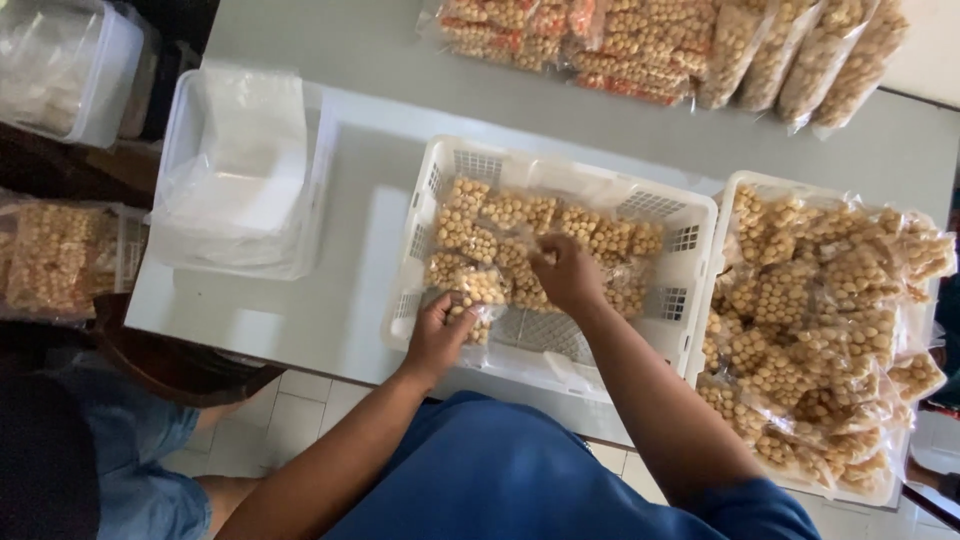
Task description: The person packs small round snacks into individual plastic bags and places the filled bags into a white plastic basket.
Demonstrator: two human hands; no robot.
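A white plastic crate (692, 215) on the grey table holds several clear bags of small round tan snacks (500, 215). My left hand (437, 340) grips one bag (470, 288) at the crate's near left corner. My right hand (566, 274) is closed on another bag (525, 262) in the middle of the crate. Both forearms reach in from the bottom over blue clothing.
A second white crate (735, 185) at right is heaped with the same snack bags (820, 320). More bags (660, 45) lie along the table's far edge. A white tub with empty clear bags (245, 170) stands at left. Another person's leg (120, 450) shows at bottom left.
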